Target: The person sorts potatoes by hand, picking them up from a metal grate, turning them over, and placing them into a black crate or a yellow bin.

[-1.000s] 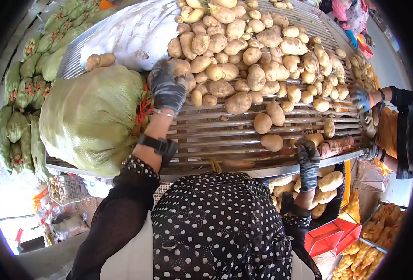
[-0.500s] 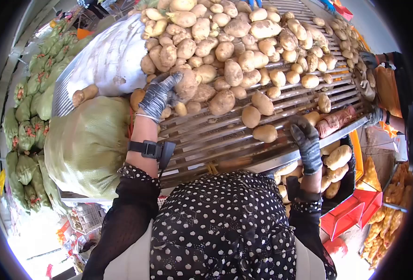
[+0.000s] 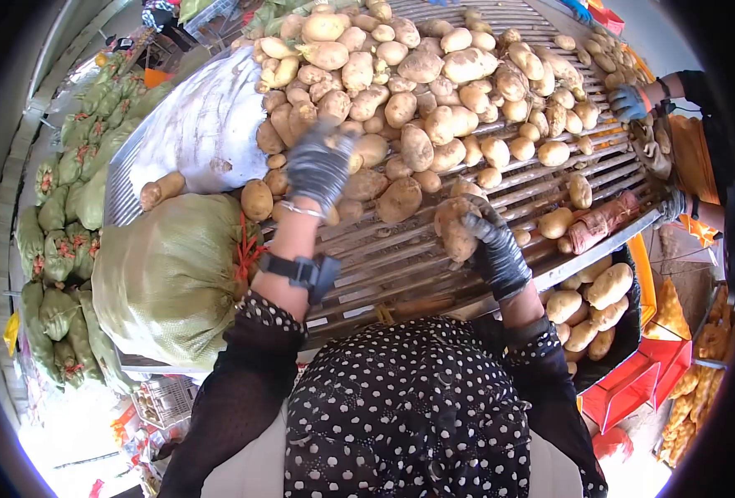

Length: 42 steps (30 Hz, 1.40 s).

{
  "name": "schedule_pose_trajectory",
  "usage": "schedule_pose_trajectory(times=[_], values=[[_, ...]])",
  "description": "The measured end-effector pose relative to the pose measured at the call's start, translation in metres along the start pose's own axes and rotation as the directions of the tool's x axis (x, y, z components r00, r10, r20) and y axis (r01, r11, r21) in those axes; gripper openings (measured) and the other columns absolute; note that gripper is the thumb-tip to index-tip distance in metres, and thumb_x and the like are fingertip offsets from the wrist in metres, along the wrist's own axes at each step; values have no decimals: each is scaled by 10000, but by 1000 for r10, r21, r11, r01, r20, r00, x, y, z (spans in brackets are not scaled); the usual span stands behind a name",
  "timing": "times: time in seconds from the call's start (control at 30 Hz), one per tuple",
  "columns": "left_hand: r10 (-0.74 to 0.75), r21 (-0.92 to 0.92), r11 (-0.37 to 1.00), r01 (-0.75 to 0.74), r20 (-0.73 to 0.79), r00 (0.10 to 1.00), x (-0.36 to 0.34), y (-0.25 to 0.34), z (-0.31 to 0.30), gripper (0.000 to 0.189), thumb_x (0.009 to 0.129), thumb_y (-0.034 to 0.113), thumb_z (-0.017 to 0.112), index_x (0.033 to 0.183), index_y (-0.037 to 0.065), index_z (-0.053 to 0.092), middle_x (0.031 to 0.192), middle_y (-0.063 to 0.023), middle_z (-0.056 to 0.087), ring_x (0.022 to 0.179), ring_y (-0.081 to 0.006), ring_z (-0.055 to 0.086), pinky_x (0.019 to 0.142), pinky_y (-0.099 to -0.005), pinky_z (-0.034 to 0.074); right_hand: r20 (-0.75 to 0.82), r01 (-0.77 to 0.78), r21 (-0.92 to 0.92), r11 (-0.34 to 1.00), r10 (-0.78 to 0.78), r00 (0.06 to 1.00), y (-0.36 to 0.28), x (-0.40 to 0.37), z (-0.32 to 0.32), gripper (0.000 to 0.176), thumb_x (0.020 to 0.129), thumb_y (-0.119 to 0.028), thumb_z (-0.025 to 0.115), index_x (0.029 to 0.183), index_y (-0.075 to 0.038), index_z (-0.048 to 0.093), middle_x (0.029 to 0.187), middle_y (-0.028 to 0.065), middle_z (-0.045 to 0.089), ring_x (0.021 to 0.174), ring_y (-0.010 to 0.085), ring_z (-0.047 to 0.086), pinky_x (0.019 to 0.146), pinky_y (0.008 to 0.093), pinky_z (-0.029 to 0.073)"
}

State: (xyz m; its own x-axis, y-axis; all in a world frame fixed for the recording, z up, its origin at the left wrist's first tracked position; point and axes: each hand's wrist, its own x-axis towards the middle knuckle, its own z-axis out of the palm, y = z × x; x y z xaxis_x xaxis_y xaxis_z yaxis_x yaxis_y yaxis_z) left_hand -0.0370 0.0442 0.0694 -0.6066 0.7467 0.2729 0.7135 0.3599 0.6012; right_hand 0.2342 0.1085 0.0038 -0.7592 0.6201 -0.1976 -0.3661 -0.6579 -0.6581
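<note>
My right hand (image 3: pixel 498 253), in a dark-coated glove, grips a large soil-marked potato (image 3: pixel 455 229) just over the front part of the slatted metal table (image 3: pixel 367 278). Another potato partly shows behind it. My left hand (image 3: pixel 322 166), gloved and smeared by motion, is over the near left side of the potato pile (image 3: pixel 417 66); its fingers are too blurred to read. Near that wrist are a loose potato (image 3: pixel 257 200) and a full green woven sack (image 3: pixel 164 278) tied with red string.
A white sack (image 3: pixel 205 124) lies at the left of the table. Below the right edge stand a black-lined crate of potatoes (image 3: pixel 608 286) and red crates (image 3: pixel 633 382). A co-worker's gloved hands (image 3: pixel 629 104) are at the right. Green sacks (image 3: pixel 56 236) line the far left.
My right hand has moved left from the table's front edge and now holds a potato. The large potato that was in my left hand no longer shows there. The co-worker's upper hand has shifted left.
</note>
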Motion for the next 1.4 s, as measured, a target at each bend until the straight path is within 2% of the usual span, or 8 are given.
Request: schedule_pose_trajectory(times=[0.37,0.43,0.53,0.73,0.93,1.0,1.2,1.4], values=[[-90,491,870,42,75,993,58,-24,-19,637,735,330,682,1241,-7,490,1193,-219,551,1073,-333,550,939,-374,422,26,-34,552,833,23,999,-30,-22,-2,690,855,-545,518,1302,-32,402,1273,147,496,1134,295,519,924,509,448],[-8,-120,992,31,186,983,42,-17,-14,456,791,242,620,1168,-6,553,968,-131,640,900,-237,615,813,-315,491,47,-27,579,815,0,999,-31,-23,-1,682,859,-542,512,1306,-42,391,1283,136,482,1153,288,501,955,516,428],[77,-801,418,427,500,862,11,-1,6,403,777,153,607,1133,-32,564,991,-91,616,899,-174,597,821,-296,495,24,-51,558,828,45,999,-29,-20,-4,666,859,-539,514,1312,-66,395,1284,124,483,1160,293,494,941,536,426],[162,-698,53,714,712,683,-28,20,45,509,798,230,585,1223,-25,470,1162,-136,555,1045,-272,571,833,-393,533,-4,-111,550,828,136,991,-19,-13,-9,511,908,-427,504,1218,-21,480,1177,160,566,1070,314,562,898,500,466],[188,-584,670,458,731,657,-39,63,45,405,816,152,571,1189,0,526,1139,-116,581,1117,-201,527,930,-308,444,156,-161,403,901,106,982,-23,-18,-1,430,895,-250,506,1250,-11,466,1090,164,600,925,301,622,803,409,532],[415,-434,884,-175,554,722,-59,81,46,381,836,136,577,1199,25,537,1175,-117,572,1126,-197,516,944,-303,416,220,-315,449,836,238,946,-22,-20,-2,433,858,-232,548,1231,-21,482,1078,146,603,907,280,622,802,377,530],[423,-631,769,-97,390,818,-59,46,28,276,832,60,566,1103,32,605,1077,-74,617,983,-139,563,850,-270,457,-54,-141,485,863,191,980,-2,-10,-36,308,827,-208,592,1071,-21,572,959,110,639,861,249,629,765,376,541],[-23,3,1000,23,102,994,-41,-37,6,178,790,128,577,946,92,652,867,-100,654,816,-251,619,755,-369,480,30,-104,579,809,107,994,-5,-7,-49,426,910,-292,470,1229,-8,473,1164,172,569,1015,336,586,891,501,476]])
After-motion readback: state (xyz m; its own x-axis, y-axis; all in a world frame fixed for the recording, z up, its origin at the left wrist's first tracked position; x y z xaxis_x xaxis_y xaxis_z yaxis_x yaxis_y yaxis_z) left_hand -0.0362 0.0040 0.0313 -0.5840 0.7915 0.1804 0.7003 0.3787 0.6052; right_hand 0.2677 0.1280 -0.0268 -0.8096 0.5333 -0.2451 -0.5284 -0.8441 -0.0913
